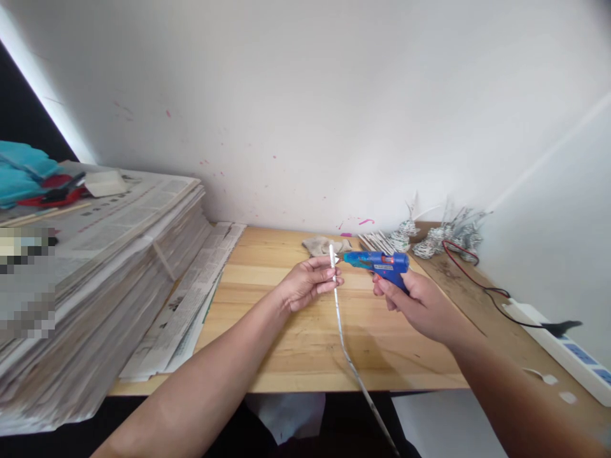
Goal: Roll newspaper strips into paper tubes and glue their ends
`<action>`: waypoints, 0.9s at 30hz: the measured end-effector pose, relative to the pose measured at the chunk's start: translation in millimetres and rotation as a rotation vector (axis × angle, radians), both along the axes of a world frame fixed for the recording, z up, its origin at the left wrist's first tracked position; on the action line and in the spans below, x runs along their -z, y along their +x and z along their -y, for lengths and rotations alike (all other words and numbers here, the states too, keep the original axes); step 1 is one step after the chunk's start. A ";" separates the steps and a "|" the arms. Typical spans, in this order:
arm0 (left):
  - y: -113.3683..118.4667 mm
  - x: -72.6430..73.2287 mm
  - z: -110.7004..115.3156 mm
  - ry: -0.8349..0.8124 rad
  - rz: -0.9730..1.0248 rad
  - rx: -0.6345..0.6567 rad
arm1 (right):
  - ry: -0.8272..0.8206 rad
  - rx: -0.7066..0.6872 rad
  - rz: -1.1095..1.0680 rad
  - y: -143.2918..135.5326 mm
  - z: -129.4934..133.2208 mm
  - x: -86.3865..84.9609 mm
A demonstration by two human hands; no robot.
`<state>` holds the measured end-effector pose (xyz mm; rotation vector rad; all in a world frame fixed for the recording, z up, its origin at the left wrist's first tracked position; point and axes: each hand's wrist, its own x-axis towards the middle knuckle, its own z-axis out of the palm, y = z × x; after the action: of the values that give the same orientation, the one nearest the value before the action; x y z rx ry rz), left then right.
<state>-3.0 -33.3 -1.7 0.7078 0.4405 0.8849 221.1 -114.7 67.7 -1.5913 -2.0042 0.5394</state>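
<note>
My left hand (312, 281) pinches a long thin rolled-paper stick (339, 318) near its top end, above the middle of the wooden table. The stick hangs down with a slight bend and passes over the table's front edge. In my right hand (415, 302) is a blue hot glue gun (382, 262), gripped by its handle and pointing left. Its nozzle is close to the upper part of the stick, by my left fingertips; I cannot tell whether the two touch.
A tall newspaper stack (157, 222) rises at the left, with scissors (57, 191) and blue cloth (23, 168) on top. Along the wall lie a rag (319, 245) and woven paper pieces (449, 235). A power strip (563, 350) with a cord runs down the right side.
</note>
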 end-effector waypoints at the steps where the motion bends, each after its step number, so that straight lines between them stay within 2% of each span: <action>1: 0.1 0.0 0.1 -0.001 0.002 0.000 | -0.002 0.002 0.001 -0.4 0.3 -0.3; 21: 0.5 -4.3 0.9 -0.028 -0.017 -0.010 | 0.124 0.023 0.103 -5.8 9.4 -4.0; 27: 0.5 -3.6 0.2 -0.038 -0.016 -0.002 | 0.205 0.015 0.193 -6.4 6.3 2.4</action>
<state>-2.5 -33.5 1.9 0.6805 0.4709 0.8711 214.7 -120.9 65.3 -1.5802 -2.1083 0.1721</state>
